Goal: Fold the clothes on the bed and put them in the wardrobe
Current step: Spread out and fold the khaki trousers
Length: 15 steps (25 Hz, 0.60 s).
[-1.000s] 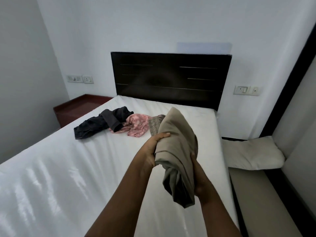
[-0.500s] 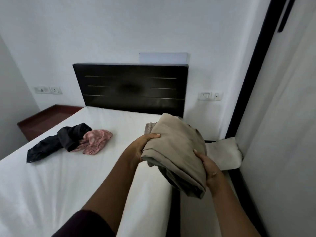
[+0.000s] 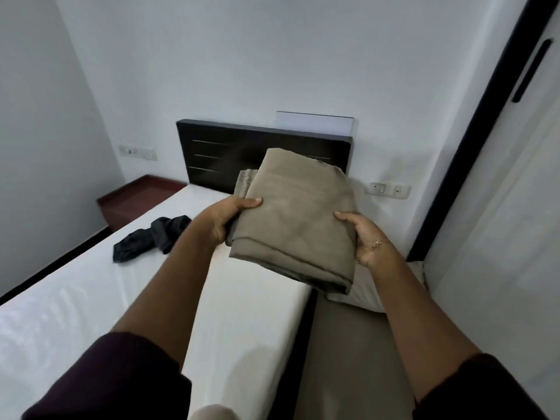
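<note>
1 head-worn wide-angle view looks forward and down along the white mattress bed (image 3: 91,298) toward the dark wooden headboard (image 3: 218,153), forearms close below.

My fingers under the folded beige garment (image 3: 295,216) hidden, striped cloth (image 3: 245,181) mostly covered behind it, headboard (image 3: 230,153) partly blocked, wardrobe door (image 3: 515,207) cut off at right edge

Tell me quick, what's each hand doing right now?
Left hand: closed on the folded beige garment, thumb on top.
Right hand: closed on the same garment's other side.
</note>
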Available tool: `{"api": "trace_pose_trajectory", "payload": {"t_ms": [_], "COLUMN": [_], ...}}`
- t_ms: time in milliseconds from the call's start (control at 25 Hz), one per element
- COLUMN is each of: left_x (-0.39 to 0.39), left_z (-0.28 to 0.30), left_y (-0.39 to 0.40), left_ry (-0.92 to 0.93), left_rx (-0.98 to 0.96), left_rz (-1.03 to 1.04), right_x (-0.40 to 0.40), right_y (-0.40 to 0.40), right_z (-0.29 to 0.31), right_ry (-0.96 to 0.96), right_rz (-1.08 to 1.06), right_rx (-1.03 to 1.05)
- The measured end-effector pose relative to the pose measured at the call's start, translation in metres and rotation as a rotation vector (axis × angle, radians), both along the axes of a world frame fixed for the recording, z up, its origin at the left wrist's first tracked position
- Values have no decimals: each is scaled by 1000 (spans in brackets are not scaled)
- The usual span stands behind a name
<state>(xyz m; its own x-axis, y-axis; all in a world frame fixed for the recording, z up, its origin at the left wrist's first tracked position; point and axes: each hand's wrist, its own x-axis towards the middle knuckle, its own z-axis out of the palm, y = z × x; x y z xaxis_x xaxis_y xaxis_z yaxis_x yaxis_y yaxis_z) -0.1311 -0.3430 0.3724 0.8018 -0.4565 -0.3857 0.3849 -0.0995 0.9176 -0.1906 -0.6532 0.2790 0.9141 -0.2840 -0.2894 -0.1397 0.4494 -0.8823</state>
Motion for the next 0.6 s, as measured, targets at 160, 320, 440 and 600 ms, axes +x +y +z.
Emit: {"api": "trace_pose_trajectory", "payload": {"t_ms": [160,320,440,600], "left_x": [-36,-85,-131,-246], "left_z": [-10,-47,-92,-185], "left_y": [97,218,308,423], "left_ry": [-149,-213,-140,-101], "left_rx": [34,188,349,601], "left_rz": [111,260,377,627], "right_x": [10,-8,-29,-102], "right_y": [88,204,289,410], "right_z": [-6,-42,-86,-153], "right_ry": [-31,70,162,271], "right_rz": [87,377,551,756], "right_rx": [100,136,100,66]}}
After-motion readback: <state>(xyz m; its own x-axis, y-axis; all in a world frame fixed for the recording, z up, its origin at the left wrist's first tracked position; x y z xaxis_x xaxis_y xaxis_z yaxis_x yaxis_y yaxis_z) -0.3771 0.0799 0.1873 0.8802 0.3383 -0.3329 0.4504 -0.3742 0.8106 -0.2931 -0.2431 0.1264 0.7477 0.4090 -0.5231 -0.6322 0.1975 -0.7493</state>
